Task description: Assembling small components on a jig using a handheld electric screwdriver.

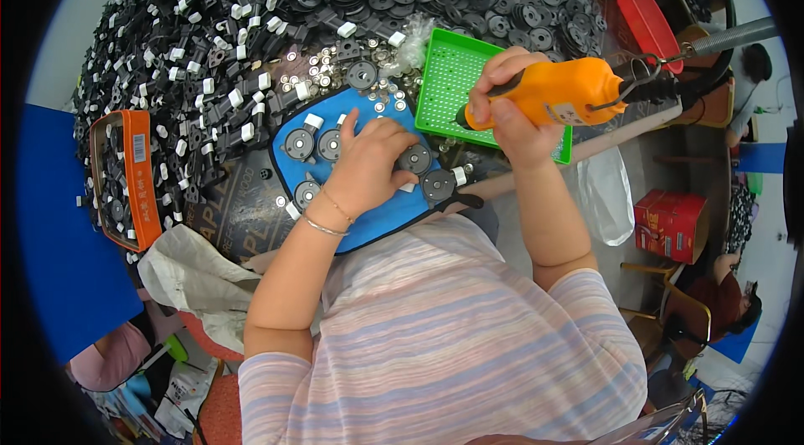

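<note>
Hands met over a blue rubbery work mat (381, 223) at the centre of the head view, on a table (243, 223) heaped with parts. The left hand (368, 162) lay palm down on the mat, its fingers (395, 128) curled together and pressing on a round black plastic disc with a grey metal hub (414, 159). More discs of the same kind sat on the mat around it: two to the left of the hand (299, 144), one at lower left by the wrist (306, 192), and one just right of the hand (438, 185), beside a white clip.

The right hand (502, 110) was right of centre, its fingers (501, 64) clamped around an orange plastic electric screwdriver (563, 92) held nearly level, the tip pointing left toward the mat. A coiled grey hose (733, 36) and a black cable ran from the rear of the tool to the upper right edge of the frame.

Behind the tool lay a green perforated plastic tray (445, 77), partly covered by the hand. Small silver metal eyelets (322, 72) were scattered just above the mat. A large heap of black plastic parts with white clips (251, 10) filled the upper left and top of the frame. An orange-rimmed rectangular bin (138, 185) stood at the left, a red plastic basket (649, 18) at upper right, and a red cardboard box (670, 223) at the right, lower than the table.
</note>
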The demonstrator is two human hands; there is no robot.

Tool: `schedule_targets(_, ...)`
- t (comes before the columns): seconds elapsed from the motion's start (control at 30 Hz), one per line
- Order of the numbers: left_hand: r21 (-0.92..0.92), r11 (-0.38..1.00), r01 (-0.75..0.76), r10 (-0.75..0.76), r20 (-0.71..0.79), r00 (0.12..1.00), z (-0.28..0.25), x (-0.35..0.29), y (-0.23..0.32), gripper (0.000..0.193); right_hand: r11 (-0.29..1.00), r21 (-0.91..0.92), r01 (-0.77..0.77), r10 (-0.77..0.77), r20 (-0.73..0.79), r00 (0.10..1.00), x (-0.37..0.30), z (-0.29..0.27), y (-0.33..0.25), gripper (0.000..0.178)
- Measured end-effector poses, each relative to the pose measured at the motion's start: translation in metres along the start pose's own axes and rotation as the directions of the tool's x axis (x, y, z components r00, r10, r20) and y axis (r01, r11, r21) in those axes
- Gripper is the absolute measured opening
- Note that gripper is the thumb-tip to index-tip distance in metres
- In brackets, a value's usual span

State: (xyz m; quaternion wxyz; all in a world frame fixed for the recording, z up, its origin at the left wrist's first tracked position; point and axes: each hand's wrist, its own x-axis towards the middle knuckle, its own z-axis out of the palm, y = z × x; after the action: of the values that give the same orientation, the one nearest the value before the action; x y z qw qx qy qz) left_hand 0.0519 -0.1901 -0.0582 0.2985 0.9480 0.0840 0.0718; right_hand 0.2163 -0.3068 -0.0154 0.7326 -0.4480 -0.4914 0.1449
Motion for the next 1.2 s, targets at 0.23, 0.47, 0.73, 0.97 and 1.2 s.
schedule_targets(0.23,0.000,1.000,-0.010,0.010,-0.013,1.000,0.001,0.000,-0.001,0.045,1.000,0.023,-0.011,0.011,-0.025,1.000,-0.001,0.001,0.000,0.023)
schedule_targets(0.47,0.002,1.000,-0.013,0.013,-0.011,1.000,0.000,-0.001,-0.001,0.045,0.999,0.017,-0.044,0.044,-0.021,0.999,0.000,0.001,-0.002,0.023)
schedule_targets(0.73,0.001,1.000,-0.015,0.015,-0.006,1.000,0.001,-0.002,-0.002,0.044,0.975,0.220,0.027,-0.034,0.030,0.999,0.009,0.014,-0.036,0.027)
schedule_targets(0.97,0.007,1.000,-0.022,0.022,0.000,1.000,0.002,-0.002,-0.003,0.044,0.981,0.160,-0.108,0.079,0.179,0.981,-0.006,0.041,-0.032,0.032)
schedule_targets(1.2,0.032,0.999,-0.033,0.035,-0.054,0.998,0.008,-0.003,-0.006,0.044,0.989,0.085,-0.121,0.098,0.238,0.966,-0.013,0.048,-0.020,0.027)
